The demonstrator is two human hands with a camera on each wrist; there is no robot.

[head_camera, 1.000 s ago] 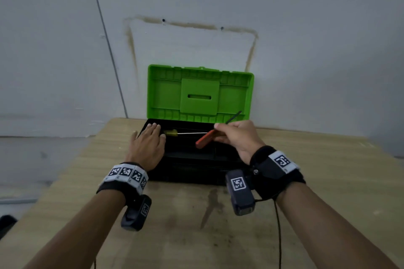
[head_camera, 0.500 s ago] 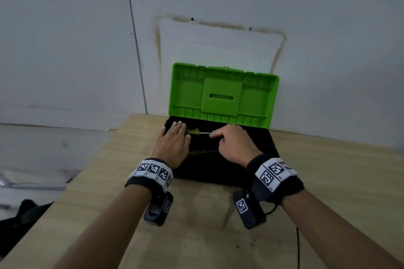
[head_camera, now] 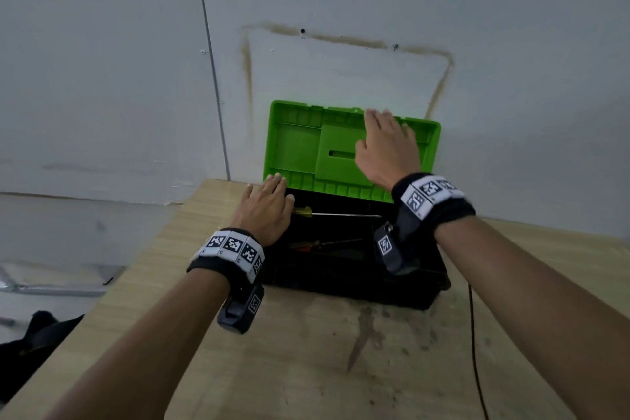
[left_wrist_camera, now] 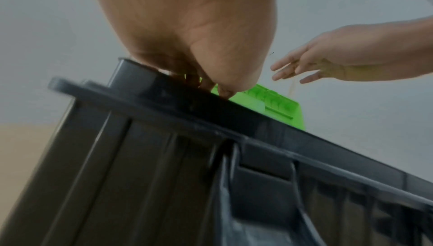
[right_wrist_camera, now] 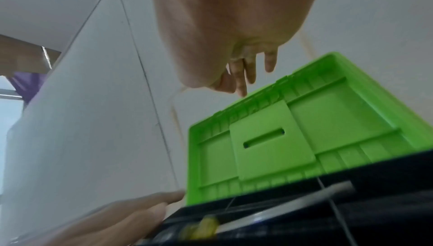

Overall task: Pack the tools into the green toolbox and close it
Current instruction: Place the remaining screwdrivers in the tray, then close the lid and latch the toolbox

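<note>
The toolbox has a black base (head_camera: 341, 280) and a green lid (head_camera: 293, 147) standing upright against the wall. Inside lie a yellow-handled screwdriver (head_camera: 303, 211) along the back and an orange-handled screwdriver (head_camera: 306, 245) in the middle. My left hand (head_camera: 266, 208) rests flat, fingers straight, on the box's left rim (left_wrist_camera: 164, 90). My right hand (head_camera: 385, 143) is raised in front of the lid with fingers extended near its top edge (right_wrist_camera: 269, 92), holding nothing. In the right wrist view the fingers (right_wrist_camera: 241, 81) hover just short of the lid.
The box sits on a pale wooden table (head_camera: 306, 368) pushed against a grey wall (head_camera: 341, 72) with a brown stain outline. A black cable (head_camera: 474, 334) trails over the table at the right. The table's left edge drops to the floor.
My right hand let go of the orange-handled screwdriver inside the box and rose to the upper part of the green lid. The left hand stayed on the left rim.
</note>
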